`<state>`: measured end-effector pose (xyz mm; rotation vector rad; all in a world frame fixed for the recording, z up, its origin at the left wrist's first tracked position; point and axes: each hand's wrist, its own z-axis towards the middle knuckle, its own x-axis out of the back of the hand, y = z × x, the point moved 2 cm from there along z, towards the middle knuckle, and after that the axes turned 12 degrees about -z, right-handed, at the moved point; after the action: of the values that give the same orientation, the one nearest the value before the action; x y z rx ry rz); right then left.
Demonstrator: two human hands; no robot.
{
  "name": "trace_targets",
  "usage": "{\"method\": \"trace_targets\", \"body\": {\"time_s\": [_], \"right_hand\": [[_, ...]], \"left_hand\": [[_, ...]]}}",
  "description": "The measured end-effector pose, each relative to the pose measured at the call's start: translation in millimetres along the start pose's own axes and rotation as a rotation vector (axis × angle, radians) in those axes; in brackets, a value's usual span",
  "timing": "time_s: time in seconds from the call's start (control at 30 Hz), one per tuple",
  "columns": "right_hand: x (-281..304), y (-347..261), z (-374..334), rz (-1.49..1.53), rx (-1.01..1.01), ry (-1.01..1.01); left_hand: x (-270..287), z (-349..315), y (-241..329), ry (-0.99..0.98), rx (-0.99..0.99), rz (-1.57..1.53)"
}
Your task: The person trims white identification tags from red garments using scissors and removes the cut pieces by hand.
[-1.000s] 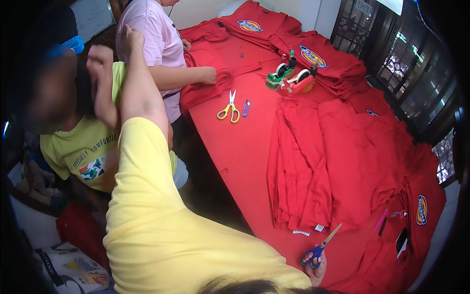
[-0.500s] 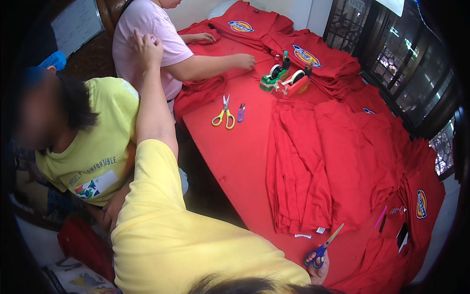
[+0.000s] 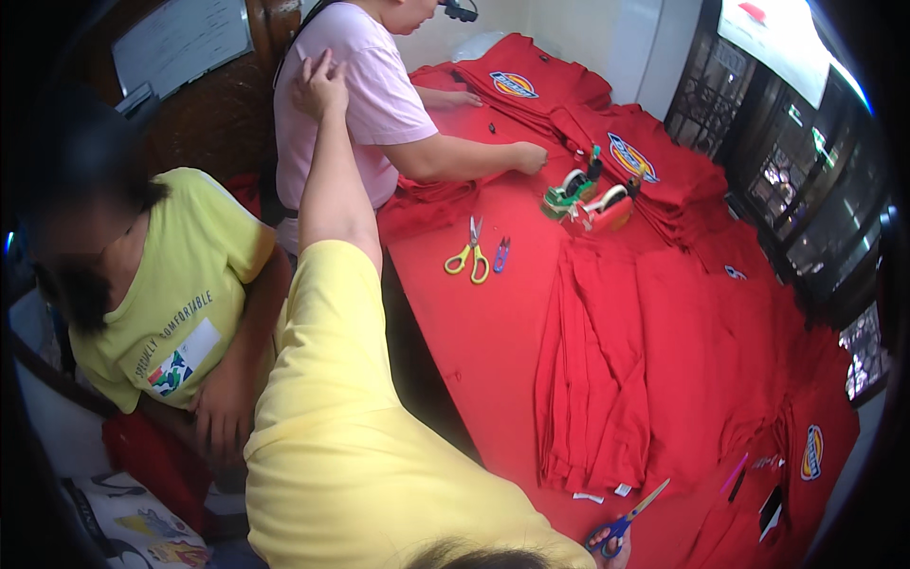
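Observation:
My left arm reaches far out, and my left hand (image 3: 322, 85) rests on the back of the upper arm of a person in a pink shirt (image 3: 353, 43). Its fingers are apart, with nothing in them. Low at the right, my right hand (image 3: 618, 552) grips blue-handled scissors (image 3: 621, 531), blades pointing up and right over the red table (image 3: 512, 379). Part of that hand is cut off by the lower edge. Just beyond the scissors lies a stack of folded red garments (image 3: 597, 379) with white tags at its near end.
Yellow-handled scissors (image 3: 469, 256) and small blue thread snips (image 3: 501, 254) lie mid-table. Green (image 3: 567, 197) and red (image 3: 602, 213) tape dispensers stand beyond. More red garments (image 3: 654, 171) line the window side. A seated person in yellow (image 3: 180, 284) is at my left.
The whole view has shifted, so the table and people sit lower and further right. My left hand stays at the person's arm; my right still holds the scissors. The seated person's head has turned.

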<state>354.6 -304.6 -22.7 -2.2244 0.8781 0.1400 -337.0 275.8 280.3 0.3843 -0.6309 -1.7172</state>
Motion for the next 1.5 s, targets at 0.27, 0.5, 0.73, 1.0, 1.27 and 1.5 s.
{"method": "trace_targets", "body": {"time_s": [0.27,0.5,0.73,1.0,1.27,1.5], "right_hand": [[-28,1,4,-0.04,0.152,-0.019],[-29,-1,8,-0.063,0.177,-0.035],[-24,5,16,-0.059,0.207,-0.074],[-25,11,30,-0.081,0.198,-0.105],[-22,11,38,-0.107,0.187,-0.134],[0,15,21,-0.064,0.249,-0.207]], "left_hand": [[6,-14,-22,-0.082,0.061,-0.002],[27,-9,-3,0.01,-0.148,-0.131],[31,9,14,-0.2,-0.194,-0.107],[69,-19,20,0.061,-0.315,0.183],[121,-44,-19,-0.12,0.786,-0.084],[150,-183,90,0.023,-0.273,-0.138]]}}
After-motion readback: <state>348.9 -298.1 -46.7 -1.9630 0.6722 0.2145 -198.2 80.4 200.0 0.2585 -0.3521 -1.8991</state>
